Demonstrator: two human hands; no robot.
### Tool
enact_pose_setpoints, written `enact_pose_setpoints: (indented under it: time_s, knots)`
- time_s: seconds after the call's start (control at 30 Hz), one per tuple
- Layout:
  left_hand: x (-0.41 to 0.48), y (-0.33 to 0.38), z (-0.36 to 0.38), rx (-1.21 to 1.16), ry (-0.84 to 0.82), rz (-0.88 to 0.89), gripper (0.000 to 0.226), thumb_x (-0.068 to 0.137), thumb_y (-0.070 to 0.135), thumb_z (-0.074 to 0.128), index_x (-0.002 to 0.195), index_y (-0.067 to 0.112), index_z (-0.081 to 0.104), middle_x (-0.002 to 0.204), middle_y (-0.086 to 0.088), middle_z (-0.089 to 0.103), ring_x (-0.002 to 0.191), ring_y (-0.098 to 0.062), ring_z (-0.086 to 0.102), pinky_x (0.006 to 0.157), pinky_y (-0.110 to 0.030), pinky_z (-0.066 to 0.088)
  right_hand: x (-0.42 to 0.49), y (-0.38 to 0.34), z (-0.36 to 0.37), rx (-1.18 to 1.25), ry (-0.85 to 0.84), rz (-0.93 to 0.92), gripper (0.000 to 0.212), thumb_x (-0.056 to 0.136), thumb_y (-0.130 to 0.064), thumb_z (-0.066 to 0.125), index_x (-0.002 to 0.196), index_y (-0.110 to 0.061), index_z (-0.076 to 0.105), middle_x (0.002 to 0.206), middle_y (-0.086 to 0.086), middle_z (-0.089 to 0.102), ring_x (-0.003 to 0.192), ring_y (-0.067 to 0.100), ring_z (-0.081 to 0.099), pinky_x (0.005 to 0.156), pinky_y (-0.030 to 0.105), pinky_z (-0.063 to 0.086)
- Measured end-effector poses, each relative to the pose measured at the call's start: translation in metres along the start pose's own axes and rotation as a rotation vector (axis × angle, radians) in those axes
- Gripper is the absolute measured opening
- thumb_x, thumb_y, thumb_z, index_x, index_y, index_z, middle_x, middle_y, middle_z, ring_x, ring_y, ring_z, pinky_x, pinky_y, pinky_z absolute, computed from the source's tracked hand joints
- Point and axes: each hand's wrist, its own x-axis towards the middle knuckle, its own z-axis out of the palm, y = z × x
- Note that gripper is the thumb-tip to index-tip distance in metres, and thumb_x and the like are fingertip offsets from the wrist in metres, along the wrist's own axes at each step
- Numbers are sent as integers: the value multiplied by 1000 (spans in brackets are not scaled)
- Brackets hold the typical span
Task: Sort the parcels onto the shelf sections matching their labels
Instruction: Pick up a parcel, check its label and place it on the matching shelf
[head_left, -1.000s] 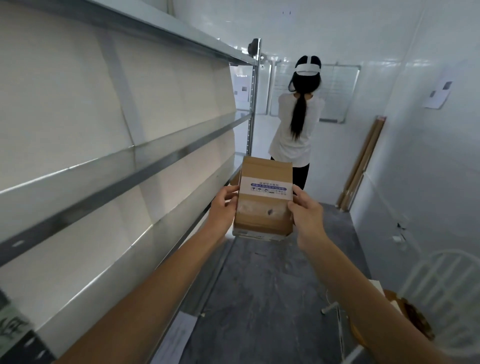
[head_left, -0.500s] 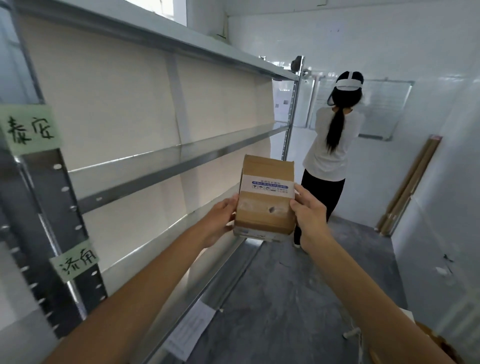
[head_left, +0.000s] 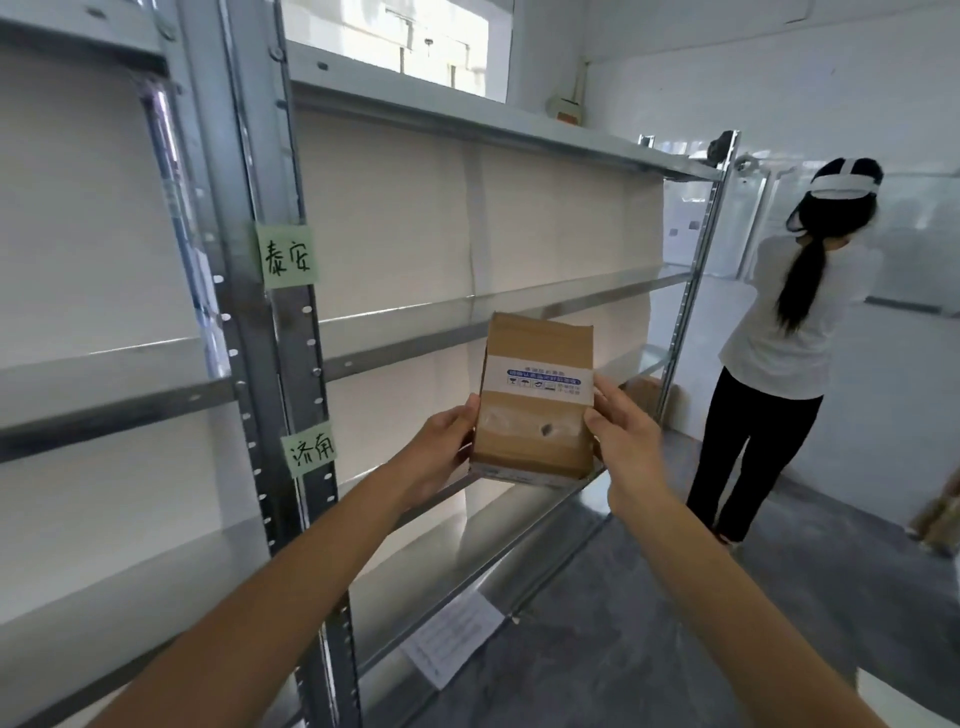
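A small brown cardboard parcel (head_left: 535, 400) with a white and blue label band is held upright in front of me. My left hand (head_left: 441, 447) grips its left side and my right hand (head_left: 623, 441) grips its right side. Behind it stands a metal shelf unit (head_left: 467, 322) with bare shelves. Two green handwritten labels are stuck on the shelf's upright post, an upper label (head_left: 287, 256) and a lower label (head_left: 309, 453). The parcel hovers level with the shelf beside the lower label.
Another person in a white shirt and black trousers (head_left: 784, 353) stands at the shelf's far right end, back turned. A white paper sheet (head_left: 452, 639) lies at the shelf's foot. Brown boxes sit on the floor at the right edge (head_left: 940, 514). Grey floor stretches ahead.
My view has swung left toward the shelf, bringing the post and both green labels into sight. The parcel stays held in both hands and has come closer to the shelf.
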Motion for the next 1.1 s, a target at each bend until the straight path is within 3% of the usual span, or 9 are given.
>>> enact_pose_setpoints:
  time_s: [0.1,0.27,0.43,0.57,0.77,0.87,0.97,1.1]
  knots:
    - [-27,-5,-16,-49,60,-18,51,97,44,28,136,16,46,130,-3,56,123,-19,48,112,-36,33,-19,-1,16,0,-74,5,44,94,1,46,125,-29,59,124,-2,64,115,19,56,104,42,44]
    - [-71,-7,-51,-99,183,-16,48,97,44,31,130,16,51,124,-2,60,125,-21,49,113,-36,33,-54,-12,48,-10,-193,-12,45,94,0,48,109,-41,58,119,-2,65,111,20,58,101,40,48]
    - [-112,1,-82,-73,251,10,46,96,47,31,129,23,51,131,-7,57,125,-23,51,113,-43,33,-83,-23,79,-4,-275,-1,41,94,-6,51,125,-33,57,113,-9,63,105,15,55,102,43,44]
    - [-142,4,-103,-31,280,31,50,90,55,34,123,24,55,128,-8,60,122,-25,54,109,-44,38,-108,-30,99,22,-326,-4,39,94,-7,50,120,-36,58,108,-10,61,102,13,54,102,43,44]
    - [-191,7,-137,3,347,47,44,98,48,30,129,26,53,126,-1,62,119,-15,55,105,-31,42,-146,-31,137,59,-395,-8,39,94,-4,49,115,-36,58,111,-7,63,104,14,55,101,39,45]
    - [-218,9,-153,26,372,56,37,99,47,28,122,34,54,121,7,62,114,-8,55,103,-30,41,-165,-33,156,68,-436,0,41,94,-2,49,121,-31,59,106,-8,64,103,13,56,99,35,46]
    - [-244,14,-171,2,423,47,34,96,51,30,117,39,54,117,10,61,111,-10,54,99,-37,42,-186,-33,177,80,-465,-4,42,94,-1,49,112,-37,59,105,-8,65,105,14,57,98,35,47]
    - [-286,18,-197,20,497,42,43,95,55,31,130,36,49,127,6,56,120,-19,49,101,-48,43,-220,-37,206,82,-521,-4,41,94,-2,49,118,-33,60,117,-6,64,114,16,55,104,41,45]
